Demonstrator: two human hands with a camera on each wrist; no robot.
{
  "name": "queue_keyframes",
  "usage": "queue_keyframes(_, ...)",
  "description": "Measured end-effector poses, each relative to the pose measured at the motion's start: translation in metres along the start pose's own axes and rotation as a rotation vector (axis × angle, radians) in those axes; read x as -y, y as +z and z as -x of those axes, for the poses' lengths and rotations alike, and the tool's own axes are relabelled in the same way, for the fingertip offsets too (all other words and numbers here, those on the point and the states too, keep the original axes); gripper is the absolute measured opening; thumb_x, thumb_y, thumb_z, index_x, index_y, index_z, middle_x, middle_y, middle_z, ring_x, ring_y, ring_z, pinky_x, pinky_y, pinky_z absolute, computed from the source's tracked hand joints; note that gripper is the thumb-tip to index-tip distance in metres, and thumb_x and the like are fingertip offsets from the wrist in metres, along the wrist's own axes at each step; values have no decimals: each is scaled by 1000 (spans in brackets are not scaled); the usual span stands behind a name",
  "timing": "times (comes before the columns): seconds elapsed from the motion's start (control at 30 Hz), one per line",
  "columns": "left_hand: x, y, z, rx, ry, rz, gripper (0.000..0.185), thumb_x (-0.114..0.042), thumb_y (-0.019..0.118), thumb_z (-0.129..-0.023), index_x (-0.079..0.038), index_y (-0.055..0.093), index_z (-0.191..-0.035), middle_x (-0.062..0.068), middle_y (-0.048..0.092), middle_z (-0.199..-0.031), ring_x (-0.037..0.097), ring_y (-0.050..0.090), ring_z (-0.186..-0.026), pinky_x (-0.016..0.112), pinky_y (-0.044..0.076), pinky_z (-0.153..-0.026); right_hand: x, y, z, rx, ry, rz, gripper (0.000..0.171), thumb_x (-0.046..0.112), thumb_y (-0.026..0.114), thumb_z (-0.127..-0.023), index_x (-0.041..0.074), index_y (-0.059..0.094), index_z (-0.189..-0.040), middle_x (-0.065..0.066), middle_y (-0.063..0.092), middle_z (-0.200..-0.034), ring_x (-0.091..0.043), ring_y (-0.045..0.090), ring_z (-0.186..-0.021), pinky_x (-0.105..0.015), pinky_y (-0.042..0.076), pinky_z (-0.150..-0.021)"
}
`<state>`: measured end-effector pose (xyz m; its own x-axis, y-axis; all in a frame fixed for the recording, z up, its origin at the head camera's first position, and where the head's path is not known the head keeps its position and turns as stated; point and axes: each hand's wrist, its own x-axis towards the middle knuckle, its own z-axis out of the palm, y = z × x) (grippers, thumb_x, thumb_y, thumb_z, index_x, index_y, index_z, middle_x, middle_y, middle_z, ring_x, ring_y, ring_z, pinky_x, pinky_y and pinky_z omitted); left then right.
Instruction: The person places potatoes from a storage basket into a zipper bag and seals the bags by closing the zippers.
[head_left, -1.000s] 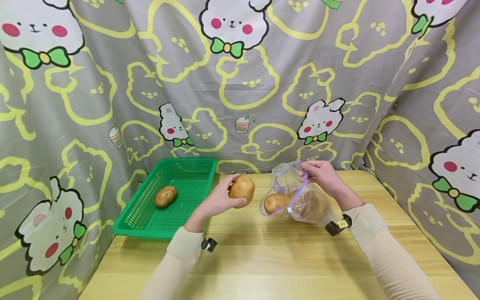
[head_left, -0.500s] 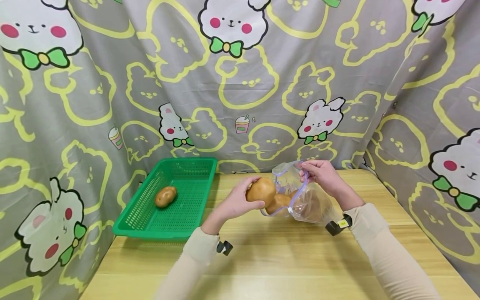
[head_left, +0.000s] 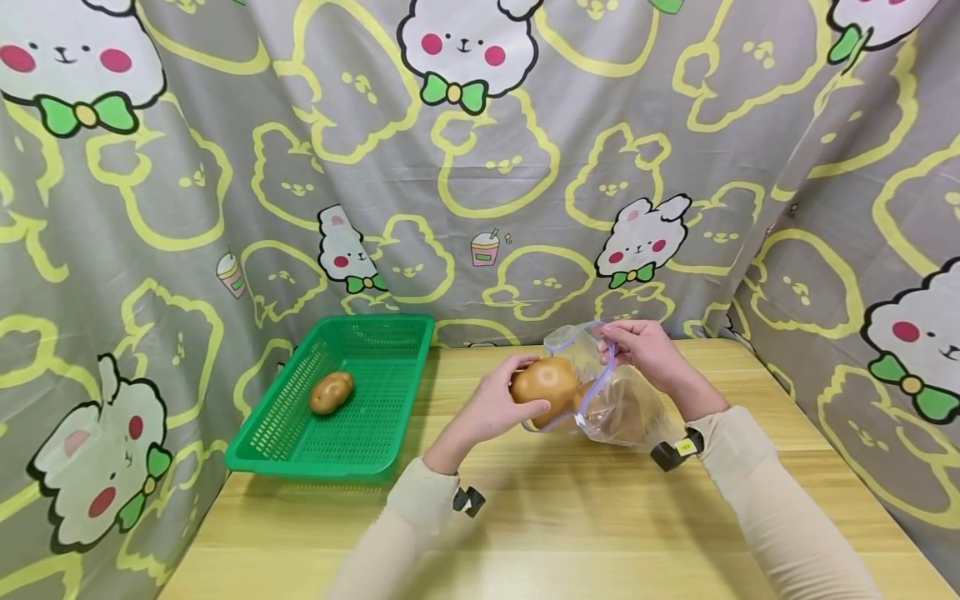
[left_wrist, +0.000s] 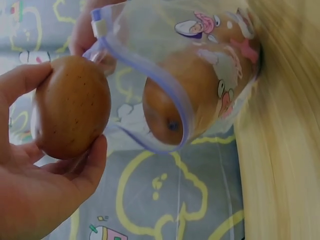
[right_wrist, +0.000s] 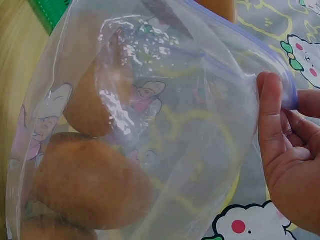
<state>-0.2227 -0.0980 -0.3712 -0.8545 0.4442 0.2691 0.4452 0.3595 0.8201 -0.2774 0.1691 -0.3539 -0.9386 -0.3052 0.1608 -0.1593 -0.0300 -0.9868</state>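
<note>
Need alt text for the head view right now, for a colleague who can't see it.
The left hand holds a potato at the mouth of a clear bag with more potatoes inside, while the right hand pinches the bag's lilac rim. To their left, another potato lies in a green basket on a wooden table; a cartoon-print curtain hangs behind.

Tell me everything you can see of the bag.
The bag looks like thin, clear plastic, with cartoon prints and a purple rim bearing a small pale clip, perhaps a zip slider. It rests on the table, right of the basket, its mouth open toward the left hand. The right hand pinches the rim near the top. Inside, at least three potatoes show. Whether the potato in the left hand touches it, I cannot tell.
</note>
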Motion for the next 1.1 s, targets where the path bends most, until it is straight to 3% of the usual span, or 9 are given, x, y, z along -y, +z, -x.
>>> queue_keyframes(0.37,-2,14,-5,-43,7,13,60,-26,77,-79,-14,52,-132,3,56,-125,16,58,-101,29,50,-78,0,1,-2,-5,-4,-29,36,14,54,-97,-19,57,-109,-2,64,-71,-10,63,-60,-22,51,-57)
queue_keyframes(0.53,-4,15,-7,-77,-21,11,58,-26,77,-79,-16,52,-130,2,58,-123,16,59,-100,29,50,-78,1,2,-2,-9,-2,-14,43,16,55,-97,-24,51,-113,-2,63,-71,-10,62,-60,-22,52,-57)
queue_keyframes(0.73,-1,22,-10,-113,18,-50,56,-27,80,-77,-13,55,-125,3,61,-119,15,60,-98,29,48,-80,1,2,-2,1,2,-12,46,17,54,-97,-25,48,-114,-3,63,-71,-11,62,-61,-23,51,-57)
queue_keyframes(1.1,2,25,-5,-69,6,-40,56,-21,74,-81,-14,54,-133,6,55,-122,19,55,-106,25,50,-79,2,4,-5,-1,-4,16,41,17,53,-97,-23,53,-110,-3,63,-71,-12,62,-63,-23,52,-59)
